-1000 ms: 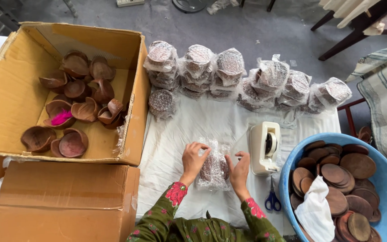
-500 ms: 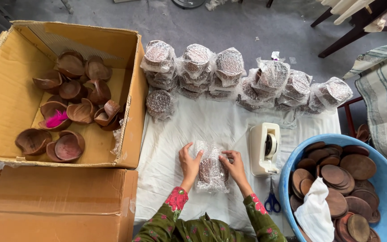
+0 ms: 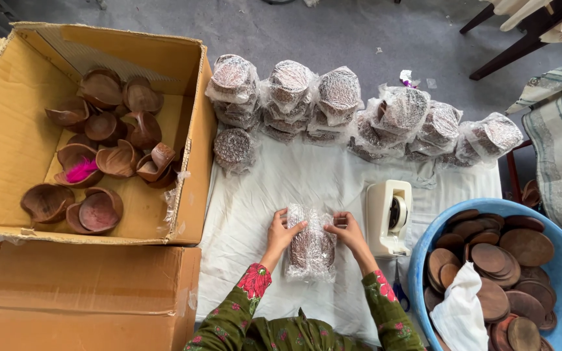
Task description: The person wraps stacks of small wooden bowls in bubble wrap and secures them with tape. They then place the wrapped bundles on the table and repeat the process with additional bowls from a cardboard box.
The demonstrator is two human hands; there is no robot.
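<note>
Both hands on a clear plastic packet of brown discs, lying on the white-covered surface.

The left hand (image 3: 283, 233) grips the left edge of the packet (image 3: 311, 246), fingers curled over its top corner, narrowly open. The right hand (image 3: 346, 231) pinches the packet's upper right corner, fingers bent, holding the plastic. The packet lies lengthwise at the near middle of the white cloth (image 3: 294, 179). Just right of it stands a white tape dispenser (image 3: 389, 216); a blue tub (image 3: 557, 260) of brown discs sits at the near right. A row of wrapped stacks (image 3: 339, 104) lines the far edge; an open cardboard box (image 3: 8, 130) of brown bowls sits at the left.
</note>
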